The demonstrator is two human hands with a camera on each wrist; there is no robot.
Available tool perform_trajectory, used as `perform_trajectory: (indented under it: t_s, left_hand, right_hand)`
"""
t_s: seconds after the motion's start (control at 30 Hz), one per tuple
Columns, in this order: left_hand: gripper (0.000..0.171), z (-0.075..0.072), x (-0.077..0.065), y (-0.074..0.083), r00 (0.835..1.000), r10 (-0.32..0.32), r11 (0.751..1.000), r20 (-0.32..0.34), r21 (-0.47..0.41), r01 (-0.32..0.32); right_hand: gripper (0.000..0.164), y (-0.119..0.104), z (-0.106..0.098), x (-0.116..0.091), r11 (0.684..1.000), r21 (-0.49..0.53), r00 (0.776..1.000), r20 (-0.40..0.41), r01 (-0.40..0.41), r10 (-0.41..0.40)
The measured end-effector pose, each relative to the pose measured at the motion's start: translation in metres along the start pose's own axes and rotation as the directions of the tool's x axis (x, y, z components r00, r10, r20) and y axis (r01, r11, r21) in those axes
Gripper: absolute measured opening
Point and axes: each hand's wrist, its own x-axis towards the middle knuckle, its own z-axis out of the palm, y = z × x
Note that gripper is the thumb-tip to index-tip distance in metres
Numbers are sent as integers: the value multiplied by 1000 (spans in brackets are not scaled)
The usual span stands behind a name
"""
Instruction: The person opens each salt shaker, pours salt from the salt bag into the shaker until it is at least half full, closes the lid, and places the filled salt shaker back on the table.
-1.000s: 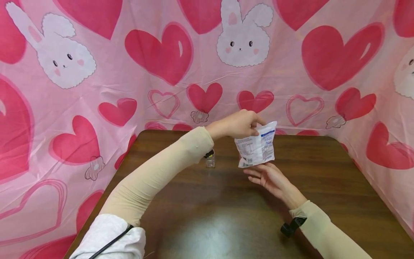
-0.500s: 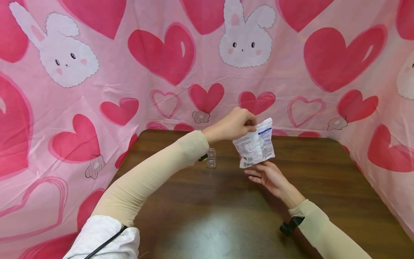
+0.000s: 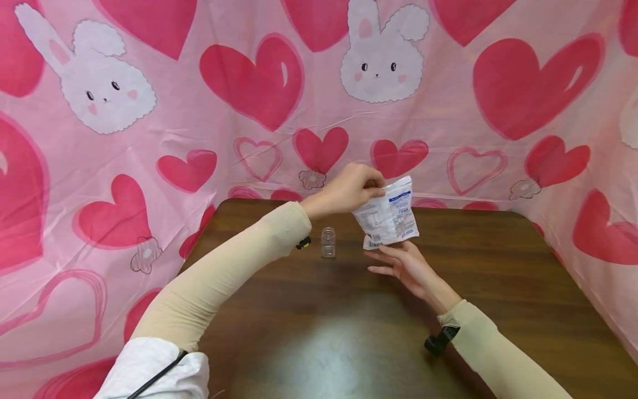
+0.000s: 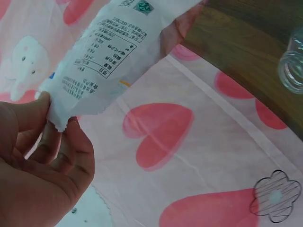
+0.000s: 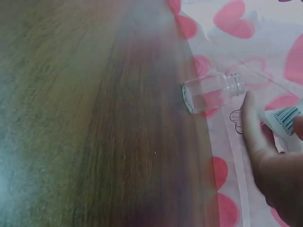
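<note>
Packet (image 3: 386, 216) from head, nearer from wrists

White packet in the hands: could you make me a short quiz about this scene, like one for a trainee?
1. Which hand pinches the white packet near its top?
2. True or false: the clear bottle stands upright on the table.
3. In the head view, the stripe across the packet's upper part is: (a) yellow, (b) blue, (c) red.

Key: 1. The left hand. 2. True. 3. (b).
</note>
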Motion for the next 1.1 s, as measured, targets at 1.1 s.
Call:
perform_trajectory:
  t_s: [1.1]
  left_hand:
    - [11,-9,-32,-38,993,-109,993,-39,-41,108]
  right_hand:
    - [44,2,2,16,995,68,996,28,77,-79]
